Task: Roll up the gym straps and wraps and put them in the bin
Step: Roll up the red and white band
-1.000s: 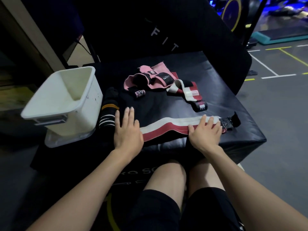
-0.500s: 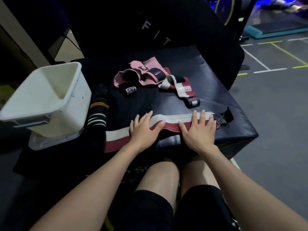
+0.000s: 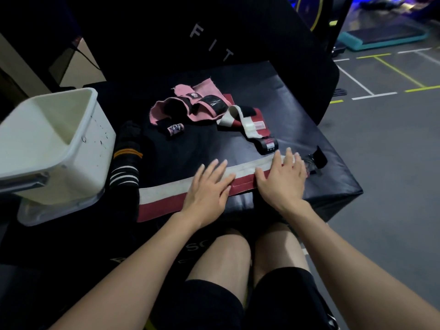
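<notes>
- Okay, both palms are flat on the red wrap (image 3: 166,196), the long red-and-white one laid out along the near edge of the pad (image 3: 333,167).
- Left hand (image 3: 209,186) presses near its middle, fingers straight and a little spread, curled round nothing.
- Right hand (image 3: 282,179) presses nearer the right end, fingers likewise flat; just past the fingertips sits the wrap's black tab (image 3: 317,158).
- Step in hand, as I read it: flattening this wrap, with the rolling itself not yet begun, since no coil shows anywhere along it.
- Next move, I'd judge, calls for pinching one end, folding it over tight and walking the roll along the strip while the other hand keeps the band straight.
- Then it needs carrying left to the bin (image 3: 78,148), which stands on the pad's left side and is tilted; what I can see of its inside shows nothing in it.
- Count: one bin.
- One pink wrap (image 3: 166,108), bunched at the back.
- A second red wrap (image 3: 250,122) loosely folded beside the pink, so two red ones.
- One dark striped wrap (image 3: 126,163) just beside the bin.
- That makes four wraps by my count, all out of the bin, though the dark heap may hide more.
</notes>
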